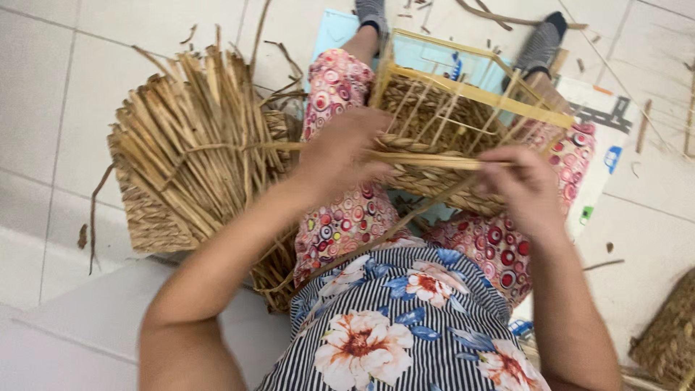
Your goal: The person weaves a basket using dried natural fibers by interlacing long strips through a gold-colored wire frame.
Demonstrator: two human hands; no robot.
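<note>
Half-woven basket [441, 137] resting on the lap, across both knees, with its yellow wire frame [499, 98] tilted away from the body and woven braid covering only the lower wall. Left hand [340, 152] closed over the near rim at the frame's left corner, fingers curled around a flat straw strand [427, 161]. Right hand [525, 185] pinched shut on the same strand farther along, thumb against fingertips, strand drawn taut between the two hands and lying along the top of the braid. Judged handling: basket light but awkward, frame stiff enough to grip by its bars, woven wall springy and liable to deform if squeezed. Strand thin, dry and probably brittle at sharp bends; best held close to the weaving point, with tension kept even. Bundle of loose straw [188, 145] tied at the middle, lying on the tiled floor [43, 130] just beside the left knee, within reach. Second woven piece [670, 337] at the lower right edge, well apart.
</note>
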